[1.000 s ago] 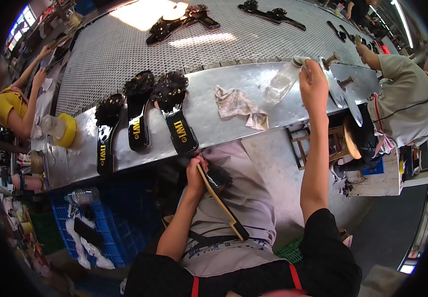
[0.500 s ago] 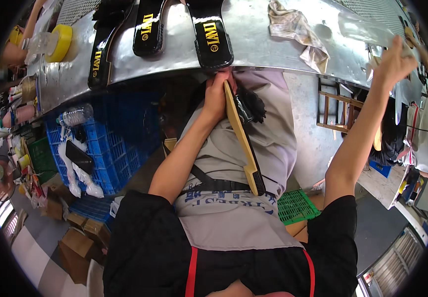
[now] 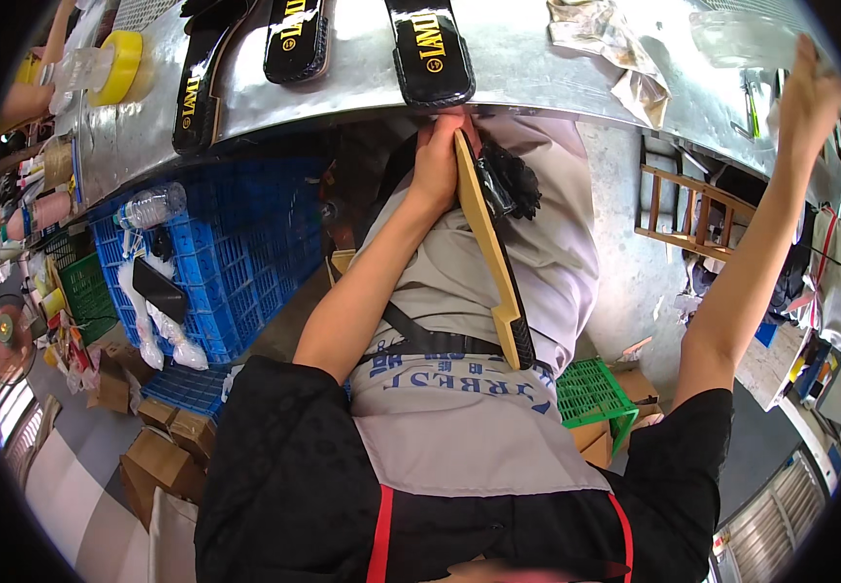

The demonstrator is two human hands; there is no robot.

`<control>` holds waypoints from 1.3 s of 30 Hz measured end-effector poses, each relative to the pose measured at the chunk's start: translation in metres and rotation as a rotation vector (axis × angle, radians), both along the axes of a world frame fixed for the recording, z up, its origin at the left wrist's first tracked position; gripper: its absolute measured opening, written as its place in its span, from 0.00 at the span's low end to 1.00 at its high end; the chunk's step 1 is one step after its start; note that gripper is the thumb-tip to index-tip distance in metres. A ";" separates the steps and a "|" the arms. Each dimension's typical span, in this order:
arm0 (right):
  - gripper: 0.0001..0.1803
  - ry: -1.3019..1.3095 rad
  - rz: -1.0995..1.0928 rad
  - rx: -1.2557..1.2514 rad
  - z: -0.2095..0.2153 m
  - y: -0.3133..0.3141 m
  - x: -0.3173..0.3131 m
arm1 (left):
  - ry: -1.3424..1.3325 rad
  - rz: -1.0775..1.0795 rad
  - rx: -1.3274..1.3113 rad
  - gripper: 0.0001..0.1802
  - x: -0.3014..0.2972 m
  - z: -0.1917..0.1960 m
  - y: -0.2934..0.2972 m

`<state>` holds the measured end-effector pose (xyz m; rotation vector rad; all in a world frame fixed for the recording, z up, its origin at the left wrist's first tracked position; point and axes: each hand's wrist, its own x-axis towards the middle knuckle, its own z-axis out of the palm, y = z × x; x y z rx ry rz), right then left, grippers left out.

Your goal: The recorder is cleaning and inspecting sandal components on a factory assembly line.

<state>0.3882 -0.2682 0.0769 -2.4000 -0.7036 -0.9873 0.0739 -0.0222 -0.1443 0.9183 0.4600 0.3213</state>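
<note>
Gripping the upper end of a long tan wooden brush (image 3: pixel 494 255), the left hand (image 3: pixel 437 160) sat just above centre frame, directly below the edge of the metal tabletop (image 3: pixel 537 68), with its fingers curled closed around the handle. The brush ran diagonally down the lap toward lower centre, lying against a grey apron (image 3: pixel 459 418), and its dark bristle strip showed along the lower right edge. A black frilled item (image 3: pixel 513 185) lay just beside the brush near the hand. The right hand (image 3: pixel 809 92) was raised at the upper right of the frame, at the tabletop edge beside a clear plastic bag (image 3: pixel 741 39); its fingers were extended, and whether it had hold of anything could not be determined. On the tabletop along the top of the frame lay three black sandal soles (image 3: pixel 430 49) with yellow print, side by side, the rightmost directly above the left hand. A crumpled cloth (image 3: pixel 615 49) lay between the soles and the bag. A yellow tape roll (image 3: pixel 114 68) stood at the upper left. Below the tabletop, at left of frame, was a blue plastic crate (image 3: pixel 236 262) with a clear bottle (image 3: pixel 153 204) resting on its top. A green basket (image 3: pixel 590 394) sat on the floor at lower right of centre.
</note>
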 end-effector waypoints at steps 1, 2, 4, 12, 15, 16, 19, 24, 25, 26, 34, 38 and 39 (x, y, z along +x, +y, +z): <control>0.22 -0.003 -0.041 -0.051 -0.002 0.007 -0.003 | -0.004 -0.001 0.000 0.18 0.001 0.000 0.000; 0.32 0.142 -0.099 -0.022 -0.004 0.008 0.000 | 0.004 -0.006 -0.017 0.18 0.001 -0.001 0.000; 0.33 0.137 -0.093 -0.033 -0.013 0.016 -0.013 | 0.009 -0.004 -0.026 0.18 0.001 -0.005 0.001; 0.36 0.188 -0.113 -0.232 0.010 0.022 -0.036 | 0.014 0.008 -0.047 0.18 0.001 0.002 -0.004; 0.32 0.024 -0.130 -0.034 0.014 0.018 -0.072 | -0.043 -0.005 -0.060 0.16 -0.002 -0.008 0.000; 0.31 0.165 -0.057 0.132 0.017 0.021 -0.095 | -0.028 -0.007 -0.036 0.14 -0.002 -0.006 -0.001; 0.20 0.532 0.028 0.185 0.005 0.039 -0.190 | -0.066 -0.006 -0.074 0.14 0.002 -0.008 -0.001; 0.16 1.071 0.615 0.015 -0.044 0.046 -0.294 | 0.091 -0.012 0.035 0.19 0.000 0.006 0.000; 0.17 0.972 0.635 -0.021 -0.049 0.047 -0.306 | 0.103 -0.016 0.021 0.19 0.002 0.010 0.000; 0.18 0.959 0.626 -0.029 -0.058 0.045 -0.316 | 0.089 -0.026 0.023 0.20 0.003 0.012 0.000; 0.20 0.798 0.581 -0.137 -0.064 0.036 -0.362 | -0.012 -0.075 -0.073 0.21 -0.005 0.010 0.003; 0.17 0.817 0.552 -0.197 -0.061 0.035 -0.366 | -0.028 0.036 0.075 0.22 -0.004 0.012 0.000; 0.17 0.825 0.552 -0.197 -0.060 0.035 -0.366 | 0.048 0.016 0.140 0.21 -0.008 0.015 -0.002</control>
